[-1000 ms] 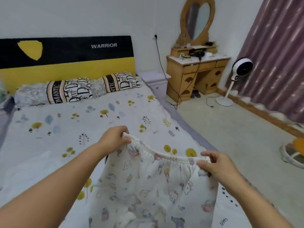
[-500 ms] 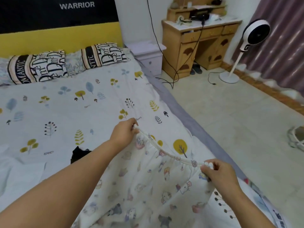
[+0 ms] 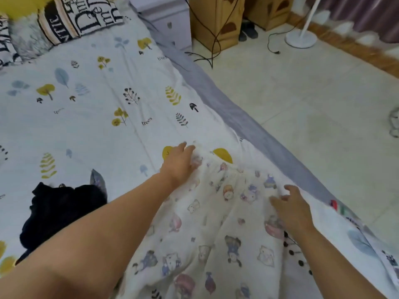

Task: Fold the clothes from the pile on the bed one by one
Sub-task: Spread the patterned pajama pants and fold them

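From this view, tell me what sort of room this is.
Most likely a home bedroom: a bed with a leaf-print sheet, lettered pillows at its head, and a wooden dresser standing on the tiled floor beside it.

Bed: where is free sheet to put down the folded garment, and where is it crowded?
Free sheet lies on the bed between the pillows and the black clothes, reaching right to the grey edge. It is crowded near the person: the cartoon-print garment covers the sheet under the left hand and right hand, with the black clothes beside it.
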`<state>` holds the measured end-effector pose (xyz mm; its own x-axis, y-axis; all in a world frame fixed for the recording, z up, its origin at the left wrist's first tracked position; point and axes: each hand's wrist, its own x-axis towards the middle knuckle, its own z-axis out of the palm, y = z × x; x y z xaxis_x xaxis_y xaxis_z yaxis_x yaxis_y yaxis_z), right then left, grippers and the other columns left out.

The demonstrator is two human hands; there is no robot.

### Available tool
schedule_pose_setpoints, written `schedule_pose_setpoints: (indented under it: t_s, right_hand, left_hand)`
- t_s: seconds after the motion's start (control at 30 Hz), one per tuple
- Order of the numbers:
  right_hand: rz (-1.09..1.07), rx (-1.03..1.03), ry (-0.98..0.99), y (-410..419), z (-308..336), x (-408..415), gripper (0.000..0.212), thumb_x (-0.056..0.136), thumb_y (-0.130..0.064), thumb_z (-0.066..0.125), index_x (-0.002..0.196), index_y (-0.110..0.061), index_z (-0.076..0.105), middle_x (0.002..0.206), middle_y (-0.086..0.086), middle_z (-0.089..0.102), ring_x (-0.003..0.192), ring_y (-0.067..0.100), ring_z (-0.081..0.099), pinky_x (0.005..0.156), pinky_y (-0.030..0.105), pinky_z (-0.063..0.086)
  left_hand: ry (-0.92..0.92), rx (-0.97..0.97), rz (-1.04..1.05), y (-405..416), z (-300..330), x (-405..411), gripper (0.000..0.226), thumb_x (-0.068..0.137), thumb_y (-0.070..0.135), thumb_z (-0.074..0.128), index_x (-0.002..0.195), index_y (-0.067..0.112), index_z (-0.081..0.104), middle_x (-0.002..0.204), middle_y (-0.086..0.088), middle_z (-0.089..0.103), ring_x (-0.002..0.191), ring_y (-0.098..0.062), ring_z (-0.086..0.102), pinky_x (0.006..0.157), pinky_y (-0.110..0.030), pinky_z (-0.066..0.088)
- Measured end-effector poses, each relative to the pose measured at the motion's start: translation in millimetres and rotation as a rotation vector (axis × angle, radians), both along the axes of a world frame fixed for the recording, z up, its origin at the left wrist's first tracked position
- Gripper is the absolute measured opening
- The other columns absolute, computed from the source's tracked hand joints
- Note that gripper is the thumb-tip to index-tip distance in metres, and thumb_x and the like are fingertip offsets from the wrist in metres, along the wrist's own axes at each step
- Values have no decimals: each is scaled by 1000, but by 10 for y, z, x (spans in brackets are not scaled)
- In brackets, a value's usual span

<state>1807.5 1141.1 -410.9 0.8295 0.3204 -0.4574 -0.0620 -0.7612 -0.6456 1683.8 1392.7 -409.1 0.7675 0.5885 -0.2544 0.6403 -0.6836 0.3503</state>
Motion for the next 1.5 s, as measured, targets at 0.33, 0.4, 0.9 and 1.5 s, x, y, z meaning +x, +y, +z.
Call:
schedule_pose_setpoints:
  t_s: [0.33,0.4,0.9,1.5]
  right_hand:
    - [-77,-112,-3,-196,-572,-395,12,96,-16,49,88,-7,48,87,11,56,67,16,47,61,30,31]
    - [-182,-75,-117,-186,-526,-272,14,97,-11,46,84,-5,44,79,14,53,61,19,40,57,32,26]
    - [828,-332,-532,-24,-705,-1005,59,94,-48,18,137,-16,42,143,16,42,139,29,21,103,61,23]
    - [897,-218,-288,448,-68,-1644,31,95,-19,40,124,-23,51,119,-4,55,109,14,46,88,26,38]
  left_hand:
    - [269,101,432,105,-659,-712,24,86,9,51,109,4,46,102,-19,58,88,-37,58,71,-38,46]
    - [79,142,406,211,-587,-626,18,81,1,50,99,2,51,95,-24,58,82,-40,57,63,-37,39]
    - [138,351,-256,-589,-976,-829,59,96,46,22,149,28,4,157,-8,15,143,-35,8,111,-58,4]
    - [-75,103,277,-474,-159,-2313,28,89,9,42,105,11,64,101,-2,63,94,-22,56,83,-30,38]
